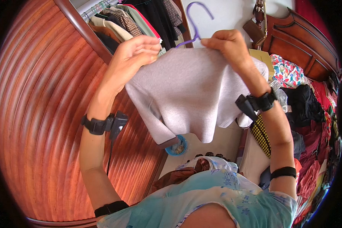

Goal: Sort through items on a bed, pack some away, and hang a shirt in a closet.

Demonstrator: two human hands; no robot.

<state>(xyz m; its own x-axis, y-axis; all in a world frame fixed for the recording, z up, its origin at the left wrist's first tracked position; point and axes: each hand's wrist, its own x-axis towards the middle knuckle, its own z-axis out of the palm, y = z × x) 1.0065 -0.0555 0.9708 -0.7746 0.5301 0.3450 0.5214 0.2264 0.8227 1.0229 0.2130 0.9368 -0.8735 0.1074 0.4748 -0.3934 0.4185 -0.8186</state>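
A light grey garment (182, 83) hangs raised in front of me, its lower edge in loose folds. Out of its top rises the hook of a purple hanger (197, 23); the rest of the hanger is hidden by the cloth. At the garment's upper left edge is my left hand (138, 53), its fingers stretched out and apart from the thumb, the palm side against the cloth. My right hand (230, 45) pinches the top edge of the garment just right of the hook.
A reddish-brown ribbed wooden door (53, 114) fills the left side. Behind my hands, clothes (121, 22) hang in a wardrobe. To the right stands a bed with a carved headboard (296, 41), piled with clothes (304, 106). A blue basin (177, 146) sits on the floor below.
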